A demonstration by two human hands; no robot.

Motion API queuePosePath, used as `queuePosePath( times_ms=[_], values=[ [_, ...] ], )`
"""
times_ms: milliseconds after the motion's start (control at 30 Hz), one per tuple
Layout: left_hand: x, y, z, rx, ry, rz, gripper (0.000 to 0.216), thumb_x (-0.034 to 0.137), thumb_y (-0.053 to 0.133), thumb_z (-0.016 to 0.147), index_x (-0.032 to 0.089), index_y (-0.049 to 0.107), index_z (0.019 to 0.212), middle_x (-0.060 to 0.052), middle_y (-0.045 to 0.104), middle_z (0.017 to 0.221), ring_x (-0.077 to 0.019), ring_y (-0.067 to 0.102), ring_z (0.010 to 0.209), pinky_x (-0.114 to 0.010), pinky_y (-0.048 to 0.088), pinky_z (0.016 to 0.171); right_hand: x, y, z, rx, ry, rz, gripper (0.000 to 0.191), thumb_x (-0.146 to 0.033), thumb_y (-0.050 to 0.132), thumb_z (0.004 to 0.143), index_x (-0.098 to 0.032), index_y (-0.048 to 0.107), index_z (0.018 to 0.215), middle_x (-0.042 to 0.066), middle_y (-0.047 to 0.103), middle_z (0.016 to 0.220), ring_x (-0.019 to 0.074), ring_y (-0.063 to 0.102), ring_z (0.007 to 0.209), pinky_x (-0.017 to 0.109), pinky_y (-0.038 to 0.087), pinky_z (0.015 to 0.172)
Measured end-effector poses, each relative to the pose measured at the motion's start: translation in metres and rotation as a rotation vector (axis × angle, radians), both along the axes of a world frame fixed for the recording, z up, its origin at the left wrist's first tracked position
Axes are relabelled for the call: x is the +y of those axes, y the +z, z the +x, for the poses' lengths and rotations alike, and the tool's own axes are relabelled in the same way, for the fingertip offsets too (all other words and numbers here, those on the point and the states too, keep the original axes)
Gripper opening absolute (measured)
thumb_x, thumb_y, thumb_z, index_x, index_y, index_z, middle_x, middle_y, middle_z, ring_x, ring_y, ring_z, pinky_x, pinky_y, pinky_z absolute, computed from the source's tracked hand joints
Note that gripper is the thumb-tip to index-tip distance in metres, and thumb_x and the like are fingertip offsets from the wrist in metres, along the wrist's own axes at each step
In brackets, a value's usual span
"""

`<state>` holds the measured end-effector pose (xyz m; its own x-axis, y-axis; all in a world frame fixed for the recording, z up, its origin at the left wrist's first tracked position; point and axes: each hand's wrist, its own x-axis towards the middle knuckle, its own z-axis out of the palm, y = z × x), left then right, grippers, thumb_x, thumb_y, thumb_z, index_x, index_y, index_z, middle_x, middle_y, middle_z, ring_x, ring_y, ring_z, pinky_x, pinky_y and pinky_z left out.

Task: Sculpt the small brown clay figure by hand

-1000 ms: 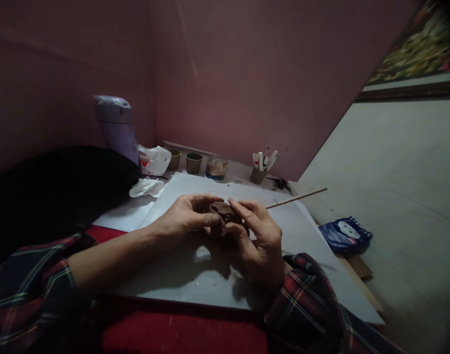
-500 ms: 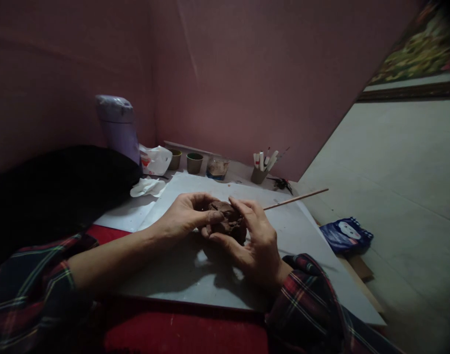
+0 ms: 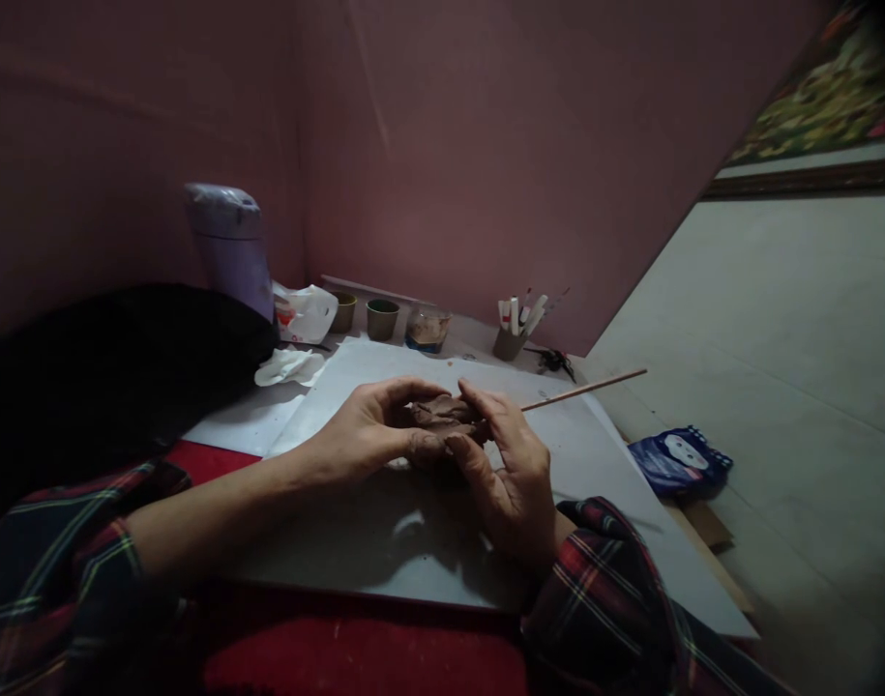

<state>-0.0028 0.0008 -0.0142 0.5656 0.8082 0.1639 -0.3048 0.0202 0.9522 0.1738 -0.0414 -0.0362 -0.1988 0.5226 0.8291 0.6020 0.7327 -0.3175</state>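
A lump of brown clay (image 3: 442, 416) is held just above a grey board (image 3: 384, 541) between both my hands. My left hand (image 3: 373, 425) curls round its left side, thumb pressed on the lower edge. On the right side my right hand (image 3: 507, 464) grips it with fingers over the top. A thin wooden stick (image 3: 587, 389) pokes out to the right from behind my right hand; whether that hand holds it is not visible. Both forearms wear plaid sleeves.
Along the pink wall stand a lilac flask (image 3: 228, 246), a white plastic bag (image 3: 304, 314), two small cups (image 3: 380, 319), a glass jar (image 3: 426, 331) and a cup of pens (image 3: 511, 333). A blue packet (image 3: 680, 460) lies on the floor at right. A dark cloth heap (image 3: 108, 367) fills the left.
The clay has been turned and pressed flatter between the fingers. My right hand first cupped it from below, then its fingers came back over the top. Both hands rose slightly.
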Motion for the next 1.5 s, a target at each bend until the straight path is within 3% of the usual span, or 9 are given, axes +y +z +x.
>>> queuePosePath(
  times_ms=[133, 233, 467, 667, 867, 1167, 1500],
  values=[
    [-0.001, 0.0, 0.0, 0.022, 0.013, -0.002, 0.039, 0.014, 0.084, 0.063, 0.014, 0.066, 0.098, -0.006, 0.075, 0.097, -0.0202, 0.07, 0.089, -0.03, 0.053, 0.079, 0.003, 0.0, 0.003, -0.02, 0.03, -0.026, 0.049, -0.05, 0.047, 0.094, -0.017, 0.052, 0.129, 0.014, 0.062, 0.116, 0.0231, 0.063, 0.105, 0.042, 0.056, 0.087],
    [-0.002, 0.001, 0.0, 0.014, 0.014, 0.003, 0.039, 0.015, 0.084, 0.062, 0.014, 0.066, 0.097, -0.007, 0.075, 0.098, -0.0211, 0.07, 0.091, -0.032, 0.052, 0.083, 0.004, 0.0, 0.002, -0.015, 0.034, -0.031, 0.057, -0.056, 0.055, 0.087, -0.018, 0.051, 0.13, 0.014, 0.062, 0.116, 0.0254, 0.063, 0.105, 0.044, 0.057, 0.086],
    [-0.003, 0.002, -0.001, 0.029, 0.007, 0.051, 0.035, 0.016, 0.082, 0.066, 0.014, 0.067, 0.097, -0.007, 0.074, 0.098, -0.0213, 0.069, 0.094, -0.032, 0.051, 0.086, 0.006, 0.0, 0.001, -0.039, 0.04, -0.033, 0.058, -0.047, 0.061, 0.086, -0.015, 0.048, 0.132, 0.016, 0.064, 0.114, 0.0256, 0.064, 0.103, 0.043, 0.057, 0.085],
    [-0.003, 0.001, -0.003, 0.052, -0.016, 0.151, 0.033, 0.018, 0.079, 0.07, 0.014, 0.066, 0.1, -0.006, 0.073, 0.099, -0.0207, 0.068, 0.094, -0.03, 0.052, 0.084, 0.003, 0.001, 0.001, 0.001, 0.102, -0.056, 0.043, -0.04, 0.062, 0.088, -0.02, 0.053, 0.125, 0.011, 0.066, 0.11, 0.0228, 0.065, 0.099, 0.039, 0.057, 0.083],
    [-0.008, 0.005, -0.004, 0.112, 0.023, 0.241, 0.027, 0.024, 0.076, 0.075, 0.013, 0.064, 0.096, -0.004, 0.069, 0.082, -0.0151, 0.065, 0.073, -0.023, 0.05, 0.063, 0.001, -0.001, 0.0, 0.05, 0.133, -0.054, 0.035, -0.034, 0.062, 0.089, -0.023, 0.056, 0.121, 0.009, 0.066, 0.106, 0.0209, 0.066, 0.096, 0.038, 0.058, 0.081],
    [-0.01, 0.005, -0.005, 0.154, 0.088, 0.404, 0.016, 0.02, 0.073, 0.077, 0.012, 0.066, 0.09, -0.006, 0.071, 0.082, -0.0156, 0.067, 0.074, -0.024, 0.054, 0.068, -0.004, 0.0, -0.004, 0.053, 0.133, 0.007, 0.025, -0.022, 0.063, 0.087, -0.021, 0.061, 0.112, 0.007, 0.068, 0.101, 0.0182, 0.067, 0.089, 0.034, 0.059, 0.075],
    [-0.011, 0.007, -0.004, 0.201, 0.163, 0.508, 0.005, 0.016, 0.071, 0.075, 0.013, 0.068, 0.077, -0.003, 0.069, 0.068, -0.0116, 0.061, 0.06, -0.02, 0.049, 0.056, -0.004, 0.0, -0.006, 0.07, 0.145, 0.043, 0.025, -0.016, 0.063, 0.087, -0.023, 0.063, 0.111, 0.007, 0.071, 0.1, 0.0196, 0.07, 0.092, 0.038, 0.06, 0.078]
  ],
)
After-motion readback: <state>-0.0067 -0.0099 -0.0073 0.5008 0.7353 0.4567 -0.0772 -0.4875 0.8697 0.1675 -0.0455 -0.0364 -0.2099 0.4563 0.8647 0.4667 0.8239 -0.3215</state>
